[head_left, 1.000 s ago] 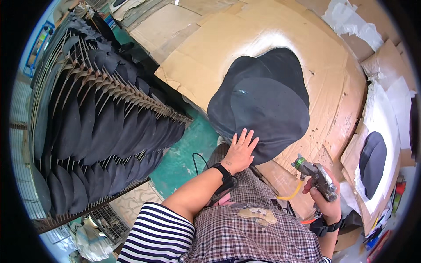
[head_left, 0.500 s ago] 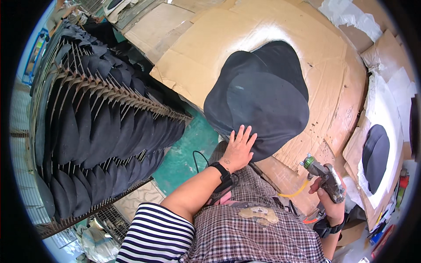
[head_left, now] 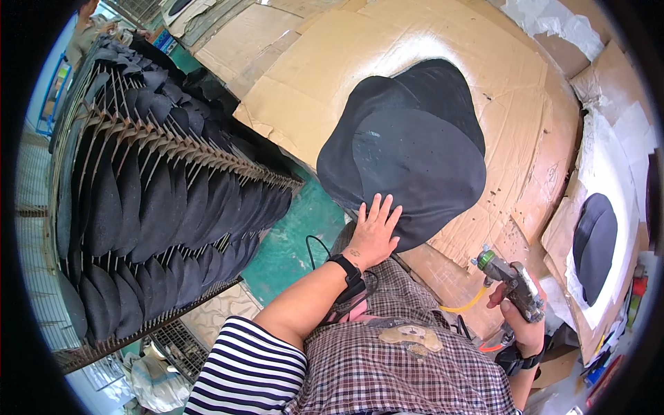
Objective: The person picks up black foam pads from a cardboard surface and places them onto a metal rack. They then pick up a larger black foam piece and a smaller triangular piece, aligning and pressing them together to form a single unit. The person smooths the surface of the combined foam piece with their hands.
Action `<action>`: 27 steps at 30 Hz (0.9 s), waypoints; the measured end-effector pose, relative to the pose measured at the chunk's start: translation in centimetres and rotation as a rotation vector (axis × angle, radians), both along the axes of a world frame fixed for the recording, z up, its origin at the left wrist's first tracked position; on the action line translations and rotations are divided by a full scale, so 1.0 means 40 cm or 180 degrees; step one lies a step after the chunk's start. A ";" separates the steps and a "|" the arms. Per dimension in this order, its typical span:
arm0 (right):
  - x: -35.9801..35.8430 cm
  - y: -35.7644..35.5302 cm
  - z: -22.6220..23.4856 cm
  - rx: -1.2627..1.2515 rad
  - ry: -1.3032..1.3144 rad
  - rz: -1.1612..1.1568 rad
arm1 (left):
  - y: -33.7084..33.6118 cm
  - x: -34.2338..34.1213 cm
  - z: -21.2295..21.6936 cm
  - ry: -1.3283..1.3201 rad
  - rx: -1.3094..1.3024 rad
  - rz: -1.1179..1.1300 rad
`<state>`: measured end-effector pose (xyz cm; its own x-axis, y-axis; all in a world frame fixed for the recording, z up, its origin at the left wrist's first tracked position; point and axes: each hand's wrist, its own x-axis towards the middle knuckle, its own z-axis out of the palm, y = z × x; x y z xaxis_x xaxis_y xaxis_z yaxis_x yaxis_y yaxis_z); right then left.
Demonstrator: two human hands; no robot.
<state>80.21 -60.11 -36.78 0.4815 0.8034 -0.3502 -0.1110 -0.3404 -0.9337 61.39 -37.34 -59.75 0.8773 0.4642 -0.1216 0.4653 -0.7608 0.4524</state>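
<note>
A loose pile of thin, rounded black sheets (head_left: 422,155) lies overlapped on a cardboard-covered surface (head_left: 290,104) in front of me. My left hand (head_left: 372,234) rests flat on the near edge of the pile, palm down with its fingers spread. In my right hand (head_left: 520,324), off to the right of the pile, is a spray gun (head_left: 510,282) with a green-ringed nozzle end, pointing up and to the left. My fingers are wrapped round its body. A yellow hose (head_left: 465,301) runs below the gun.
On the left stands a large wire rack (head_left: 187,142) hung with many black pieces. More black ovals (head_left: 593,249) lie on white-coated cardboard at the right. White overspray (head_left: 415,52) marks the board beyond the pile. A person (head_left: 86,31) shows at the far upper left.
The view has shifted slightly. My left hand stays on the pile, and my right hand keeps its grip on the spray gun. More of the person at upper left shows.
</note>
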 end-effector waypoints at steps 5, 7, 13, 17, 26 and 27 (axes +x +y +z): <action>0.010 -0.011 -0.011 0.0018 -0.0047 -0.0062 | -0.003 0.002 -0.002 -0.0039 0.0019 0.0023; 0.013 -0.017 -0.015 0.0001 -0.0049 -0.0100 | -0.005 0.003 -0.003 -0.0047 0.0025 0.0034; 0.018 -0.023 -0.018 -0.0025 0.0034 -0.0181 | -0.007 0.005 -0.008 -0.0039 0.0074 0.0048; 0.027 -0.029 -0.024 0.0014 0.0059 -0.0130 | -0.007 0.005 -0.011 -0.0024 0.0089 0.0062; 0.127 -0.052 -0.213 -0.0935 -0.2202 -0.0676 | 0.013 0.041 0.022 -0.0259 0.0209 0.0370; 0.146 -0.064 -0.265 -0.1160 -0.2567 -0.0584 | 0.021 0.047 0.025 -0.0309 0.0268 0.0434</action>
<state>86.04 -62.68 -47.37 0.8008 0.5951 -0.0685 0.4487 -0.6717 -0.5894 63.28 -36.49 -58.76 0.8112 0.5847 0.0049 0.5240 -0.7307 0.4375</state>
